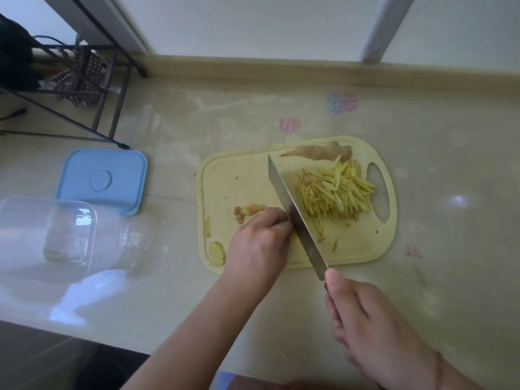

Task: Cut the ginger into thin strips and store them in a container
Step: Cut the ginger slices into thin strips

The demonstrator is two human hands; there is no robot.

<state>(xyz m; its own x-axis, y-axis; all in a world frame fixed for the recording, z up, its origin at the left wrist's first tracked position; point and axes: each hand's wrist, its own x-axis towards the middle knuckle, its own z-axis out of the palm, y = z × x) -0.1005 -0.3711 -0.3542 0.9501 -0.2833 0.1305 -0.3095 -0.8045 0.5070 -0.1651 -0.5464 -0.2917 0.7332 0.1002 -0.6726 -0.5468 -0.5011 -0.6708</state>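
Note:
A pale yellow cutting board (239, 175) lies on the counter. A heap of thin ginger strips (334, 192) sits on its right half, with a strip of ginger peel (315, 151) behind it. My right hand (363, 313) grips the handle of a cleaver (289, 204), whose blade stands edge-down left of the heap. My left hand (259, 243) is curled right beside the blade on the board, holding down ginger that is hidden under its fingers. Small ginger scraps (249, 211) lie near its knuckles. A clear plastic container (47, 235) stands at the left.
A blue lid (102, 178) rests behind the container. A dark metal rack (84, 80) stands at the back left. A raised ledge runs along the counter's far edge below the window. A ginger slice (216, 252) lies at the board's front left corner.

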